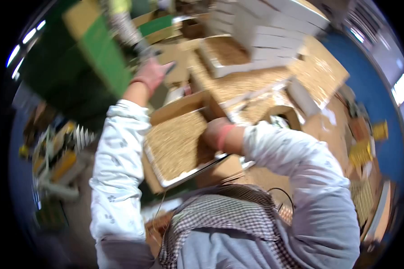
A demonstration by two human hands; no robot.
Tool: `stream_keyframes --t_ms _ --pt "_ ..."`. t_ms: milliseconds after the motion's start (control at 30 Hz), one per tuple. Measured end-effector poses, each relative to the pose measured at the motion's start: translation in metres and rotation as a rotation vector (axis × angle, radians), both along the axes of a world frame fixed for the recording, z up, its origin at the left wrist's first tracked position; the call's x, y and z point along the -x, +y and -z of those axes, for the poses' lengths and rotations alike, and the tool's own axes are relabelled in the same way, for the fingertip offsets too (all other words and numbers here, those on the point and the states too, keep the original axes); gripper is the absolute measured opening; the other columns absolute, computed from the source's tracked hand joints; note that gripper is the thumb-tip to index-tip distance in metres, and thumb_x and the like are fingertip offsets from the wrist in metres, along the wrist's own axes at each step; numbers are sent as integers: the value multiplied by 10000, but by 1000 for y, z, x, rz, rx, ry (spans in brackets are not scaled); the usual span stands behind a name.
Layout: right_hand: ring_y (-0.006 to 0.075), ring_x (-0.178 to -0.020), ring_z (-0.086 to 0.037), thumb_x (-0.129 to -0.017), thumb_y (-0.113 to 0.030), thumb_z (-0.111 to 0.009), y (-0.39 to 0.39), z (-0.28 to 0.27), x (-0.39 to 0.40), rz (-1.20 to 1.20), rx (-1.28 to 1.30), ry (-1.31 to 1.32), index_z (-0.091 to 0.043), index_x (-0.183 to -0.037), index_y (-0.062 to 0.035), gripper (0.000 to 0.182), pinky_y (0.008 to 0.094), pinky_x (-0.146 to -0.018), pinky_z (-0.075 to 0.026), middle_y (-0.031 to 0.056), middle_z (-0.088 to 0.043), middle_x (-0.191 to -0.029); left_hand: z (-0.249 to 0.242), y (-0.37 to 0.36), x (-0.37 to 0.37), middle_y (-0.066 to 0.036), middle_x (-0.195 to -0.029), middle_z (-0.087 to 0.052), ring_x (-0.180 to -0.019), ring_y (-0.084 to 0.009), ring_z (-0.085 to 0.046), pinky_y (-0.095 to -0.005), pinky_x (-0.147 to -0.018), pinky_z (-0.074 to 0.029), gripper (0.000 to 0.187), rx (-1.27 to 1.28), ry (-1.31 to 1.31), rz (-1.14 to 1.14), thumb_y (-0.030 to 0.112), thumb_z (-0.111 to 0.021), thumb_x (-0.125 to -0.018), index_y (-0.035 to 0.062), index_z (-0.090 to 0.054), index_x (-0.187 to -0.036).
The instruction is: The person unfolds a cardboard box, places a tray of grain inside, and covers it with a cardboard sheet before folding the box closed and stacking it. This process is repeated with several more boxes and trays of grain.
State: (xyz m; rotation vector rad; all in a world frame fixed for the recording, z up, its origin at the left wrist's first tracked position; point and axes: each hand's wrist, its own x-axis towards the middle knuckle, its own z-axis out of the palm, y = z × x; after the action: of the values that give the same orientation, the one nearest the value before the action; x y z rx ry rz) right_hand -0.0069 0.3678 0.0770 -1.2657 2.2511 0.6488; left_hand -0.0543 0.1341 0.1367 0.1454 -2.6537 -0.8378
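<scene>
An open cardboard box (177, 139) with a white rim sits in front of me, its bottom covered by small straw-coloured pieces too blurred to name. My right hand (217, 132), with a pink-red band at the wrist, is at the box's right wall, its fingers hidden in the shade inside. Beyond the far left corner of the box, my left hand (151, 74) is stretched forward in a pinkish covering. Its thumb stands apart, with a dark tip, and the other fingers are smeared. Close ahead of it is another person's grey-gloved hand (143, 49).
White boxes (274, 40) are stacked at the back right, beside an open white tray (226, 51) of brownish pieces. More straw-coloured pieces (242, 83) cover the work surface. A large green machine panel (98, 54) rises at the left. Yellow items (360, 152) lie far right.
</scene>
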Motion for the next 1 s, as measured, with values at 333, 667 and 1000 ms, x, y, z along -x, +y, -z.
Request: stream_keyframes --t_ms 333,667,1000 --pt "334 -833 -603 -741 -412 -636 281 -9 139 883 780 294 -594 -940 -45 420 410 -734 -470 170 -630 -892 217 -134 163 -182 -1402 -281 -1296 -325 -261 -344 -1051 -236 826 324 -778 -369 598 -533 -732 64 -348 -1334" --pt "309 -962 -573 -702 -113 -634 326 137 151 1095 629 348 -607 -1056 -148 357 374 -831 -456 144 -613 -1009 98 -111 99 -277 -991 -586 -957 -370 -577 -374 -767 -462 573 572 -526 -361 307 -769 -621 -44 -558 -1023" --pt "304 -934 -595 -721 -350 -649 315 142 162 934 381 443 -643 -960 -69 369 377 -804 -475 168 -614 -989 -78 -37 -97 -160 -1067 -581 -991 -326 -544 -371 -838 -431 387 693 87 -366 218 -591 -810 112 -532 -1177"
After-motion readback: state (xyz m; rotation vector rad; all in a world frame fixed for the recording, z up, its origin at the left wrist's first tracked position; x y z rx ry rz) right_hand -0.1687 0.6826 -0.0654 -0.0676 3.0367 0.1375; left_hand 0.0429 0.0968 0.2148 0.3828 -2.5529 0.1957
